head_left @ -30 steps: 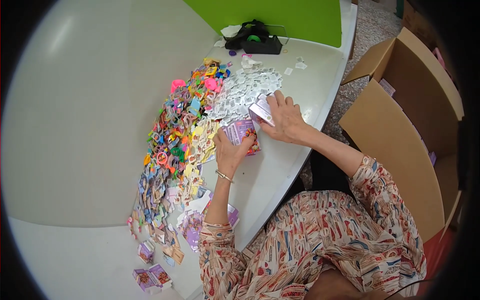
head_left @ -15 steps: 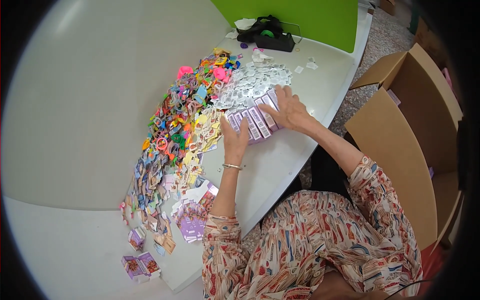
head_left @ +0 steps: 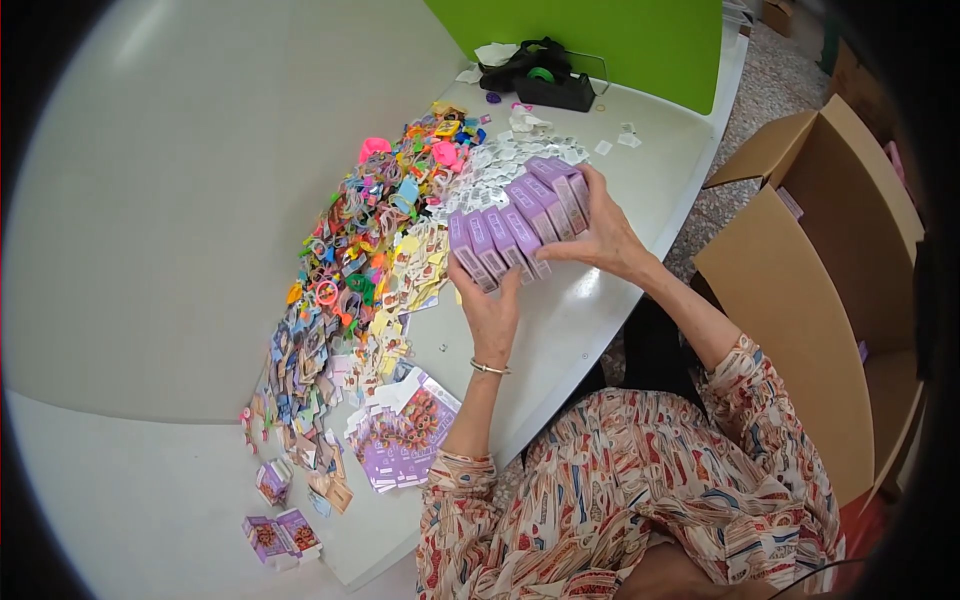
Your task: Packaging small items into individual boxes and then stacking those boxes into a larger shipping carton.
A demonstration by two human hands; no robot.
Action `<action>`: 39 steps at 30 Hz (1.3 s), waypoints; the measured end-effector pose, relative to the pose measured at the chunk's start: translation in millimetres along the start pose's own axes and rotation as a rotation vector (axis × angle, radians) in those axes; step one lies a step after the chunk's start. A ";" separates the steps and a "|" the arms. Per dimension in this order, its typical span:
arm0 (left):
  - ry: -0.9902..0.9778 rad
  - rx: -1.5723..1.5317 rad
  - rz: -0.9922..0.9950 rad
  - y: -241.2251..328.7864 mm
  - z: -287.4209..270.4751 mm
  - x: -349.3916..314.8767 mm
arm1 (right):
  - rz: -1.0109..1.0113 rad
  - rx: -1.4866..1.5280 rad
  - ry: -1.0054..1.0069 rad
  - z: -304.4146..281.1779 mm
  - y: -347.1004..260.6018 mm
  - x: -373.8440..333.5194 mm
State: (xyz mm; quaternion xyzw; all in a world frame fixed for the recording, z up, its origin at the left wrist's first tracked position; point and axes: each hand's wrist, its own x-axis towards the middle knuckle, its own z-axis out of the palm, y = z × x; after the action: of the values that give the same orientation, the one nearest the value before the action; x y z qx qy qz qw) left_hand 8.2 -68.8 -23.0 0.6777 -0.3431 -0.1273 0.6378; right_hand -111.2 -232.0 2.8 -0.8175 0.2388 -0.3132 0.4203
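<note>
A row of several small purple boxes (head_left: 518,222) is squeezed between my two hands above the table. My left hand (head_left: 490,310) grips the row's left end, its thumb pressed against the near side. At the other end, my right hand (head_left: 605,235) wraps round the last boxes with its thumb along the near side. The boxes stand side by side and slightly staggered, their purple narrow faces toward me. Just behind them lies a pile of small white labels (head_left: 500,160). Left of my left hand are pale yellow cut-out cards (head_left: 415,265).
A long heap of colourful small trinkets (head_left: 350,230) runs along the grey panel (head_left: 180,200). Flattened purple cartons (head_left: 405,440) lie near my left forearm, two small boxes (head_left: 282,535) beyond them. A black tape dispenser (head_left: 556,92) stands at the back. An open cardboard box (head_left: 790,310) is on my right.
The row of boxes has been tilted up, so purple faces now show where the white printed sides did. Both hands have shifted lower and right, round the row's ends.
</note>
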 end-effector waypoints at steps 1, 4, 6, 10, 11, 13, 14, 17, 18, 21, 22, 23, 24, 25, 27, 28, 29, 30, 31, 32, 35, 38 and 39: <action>0.030 0.119 0.106 4.2 5.4 -4.8 | -0.039 0.081 -0.006 -5.1 5.5 -7.1; 0.022 0.240 0.187 -16.4 6.5 -28.9 | -0.070 0.188 -0.051 2.7 40.0 -30.6; -0.038 0.228 0.152 -26.9 8.4 -34.4 | -0.137 0.109 -0.101 4.6 58.0 -45.1; -0.078 0.179 0.112 -25.6 10.9 -43.6 | -0.155 -0.009 -0.135 4.9 57.3 -46.1; -0.081 0.200 0.102 -25.0 14.7 -43.7 | -0.155 -0.009 -0.132 7.0 59.0 -46.2; -0.050 0.243 0.134 -27.6 26.3 -45.7 | -0.158 0.035 -0.093 14.5 62.2 -46.9; -0.016 0.285 0.164 -29.2 29.3 -46.1 | -0.157 0.034 -0.089 19.2 61.5 -47.5; -0.032 0.258 0.146 -33.4 27.4 -49.7 | -0.114 0.023 -0.006 31.8 53.4 -47.0; -0.036 0.257 0.146 -34.9 25.7 -50.1 | -0.117 0.003 0.052 34.9 50.0 -45.6; -0.133 0.063 0.082 -30.8 8.7 -45.7 | -0.071 -0.002 0.109 38.4 49.9 -45.4; -0.183 -0.038 0.055 -26.1 -2.2 -41.9 | -0.028 0.010 0.111 39.5 49.3 -44.0; -0.244 -0.146 0.026 -20.2 -10.2 -36.5 | -0.023 0.008 0.114 37.6 51.7 -44.0; -0.249 -0.147 0.022 -14.3 -20.0 -29.5 | -0.009 0.004 0.115 35.1 54.7 -44.1; -0.251 -0.178 -0.161 -1.6 -29.6 -21.2 | 0.004 0.002 0.116 31.8 55.2 -45.2; -0.190 -0.125 -0.311 -5.7 -51.7 -8.3 | -0.028 0.010 0.116 35.5 45.7 -44.0; -0.192 -0.125 -0.313 -0.7 -49.1 -2.5 | -0.043 0.000 0.131 35.0 45.8 -44.3; -0.246 -0.025 -0.248 9.4 -44.5 3.7 | -0.041 -0.001 0.134 36.0 47.8 -43.9; -0.301 0.075 -0.182 14.5 -41.3 9.7 | -0.032 0.027 0.130 37.3 50.7 -43.4; -0.334 0.069 -0.149 14.1 -42.0 16.3 | -0.022 0.054 0.125 37.1 51.4 -43.2; -0.340 0.067 -0.148 15.0 -44.9 20.8 | -0.019 0.052 0.130 36.6 52.4 -42.7; -0.480 0.134 -0.193 20.2 -55.3 35.4 | 0.011 0.054 0.094 36.3 53.0 -41.8; -0.678 0.560 0.309 18.1 -55.0 55.3 | 0.046 0.052 0.069 34.0 51.7 -40.2; -0.714 0.605 0.298 16.8 -52.5 58.3 | 0.038 0.024 0.058 33.8 50.2 -41.5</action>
State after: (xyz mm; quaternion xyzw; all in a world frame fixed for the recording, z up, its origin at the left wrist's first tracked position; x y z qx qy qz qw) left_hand 77.9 -63.8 16.6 0.6901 -0.6552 -0.1534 0.2664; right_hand -122.1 -213.5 -67.4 -0.7983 0.2627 -0.3315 0.4287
